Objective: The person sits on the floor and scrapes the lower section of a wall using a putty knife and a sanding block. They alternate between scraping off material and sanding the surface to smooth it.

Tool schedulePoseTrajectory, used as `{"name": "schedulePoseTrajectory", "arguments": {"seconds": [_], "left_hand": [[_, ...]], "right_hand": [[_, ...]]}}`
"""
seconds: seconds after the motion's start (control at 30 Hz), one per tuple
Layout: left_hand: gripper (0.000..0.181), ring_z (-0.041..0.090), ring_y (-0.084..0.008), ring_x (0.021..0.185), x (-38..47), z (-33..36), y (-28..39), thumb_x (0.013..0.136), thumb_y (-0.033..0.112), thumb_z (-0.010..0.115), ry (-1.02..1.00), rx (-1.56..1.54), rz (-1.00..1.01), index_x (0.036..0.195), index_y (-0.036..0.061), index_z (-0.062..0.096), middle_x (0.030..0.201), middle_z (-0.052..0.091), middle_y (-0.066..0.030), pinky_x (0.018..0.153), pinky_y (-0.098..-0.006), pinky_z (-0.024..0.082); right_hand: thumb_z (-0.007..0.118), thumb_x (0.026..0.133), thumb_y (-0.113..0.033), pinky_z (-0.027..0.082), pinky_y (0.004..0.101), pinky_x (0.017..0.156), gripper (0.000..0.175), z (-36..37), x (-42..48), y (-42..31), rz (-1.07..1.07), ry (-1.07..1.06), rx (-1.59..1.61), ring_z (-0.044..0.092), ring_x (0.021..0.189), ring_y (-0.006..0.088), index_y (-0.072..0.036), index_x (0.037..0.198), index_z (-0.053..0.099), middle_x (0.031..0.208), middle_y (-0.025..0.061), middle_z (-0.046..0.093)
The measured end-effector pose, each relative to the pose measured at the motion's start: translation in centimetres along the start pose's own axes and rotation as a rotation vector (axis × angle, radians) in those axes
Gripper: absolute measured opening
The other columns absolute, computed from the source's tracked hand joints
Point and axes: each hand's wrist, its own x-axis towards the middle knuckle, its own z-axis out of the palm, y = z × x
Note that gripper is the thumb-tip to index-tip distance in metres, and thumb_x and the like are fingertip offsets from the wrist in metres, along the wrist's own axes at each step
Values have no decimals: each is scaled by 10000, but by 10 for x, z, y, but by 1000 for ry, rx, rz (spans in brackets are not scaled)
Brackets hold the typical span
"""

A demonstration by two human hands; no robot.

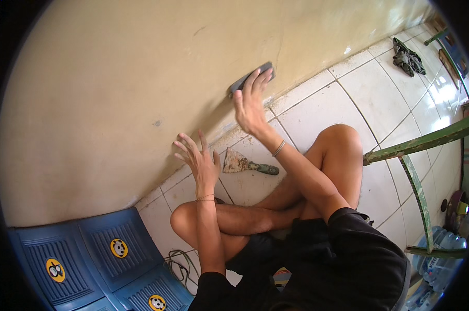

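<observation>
My right hand presses a dark grey sanding block flat against the lower part of the beige wall, its fingers stretched over the block. Lower and to the left, my left hand has its fingers spread close to the wall and holds nothing; whether the fingertips touch the wall I cannot tell. Between my hands and my crossed legs, a putty knife with a crusted blade and a green handle lies on the white floor tiles.
Blue plastic panels with panda stickers stand at lower left, beside a coiled cord. A worn green frame reaches in from the right, near large water bottles. A dark crumpled cloth lies at upper right.
</observation>
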Motion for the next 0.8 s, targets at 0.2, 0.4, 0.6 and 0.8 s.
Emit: {"name": "schedulePoseTrajectory", "arguments": {"seconds": [0.2,0.4,0.6,0.8], "left_hand": [[880,-161,-643,1439,10,5,9,900,200,640,153,-74,39,1635,179,156,1596,-146,-391,1093,-804,111],[874,-153,-659,1429,17,5,9,900,190,632,185,-160,27,1635,189,158,1585,-162,-404,1091,-807,112],[888,-133,-652,1439,20,1,13,889,181,646,166,-154,41,1635,190,163,1597,-146,-390,1097,-803,98],[912,-146,-650,1438,5,2,8,872,169,660,120,-140,40,1636,188,162,1604,-138,-379,1077,-823,85]], "right_hand": [[331,1030,-616,34,603,1224,896,-27,4,32,-384,-150,-376,-144,1491,543,16,1600,48,1623,346,-127],[415,1035,-544,96,631,1212,820,-78,95,1,-552,91,-375,-61,1507,540,-45,1615,120,1655,302,-34],[352,1067,-498,82,634,1210,730,-39,41,77,-563,-8,-504,-45,1508,544,-47,1610,167,1653,309,-11],[418,1064,-378,43,603,1223,731,-46,63,13,-501,112,-360,-73,1514,529,-21,1615,97,1652,311,-61]]}}
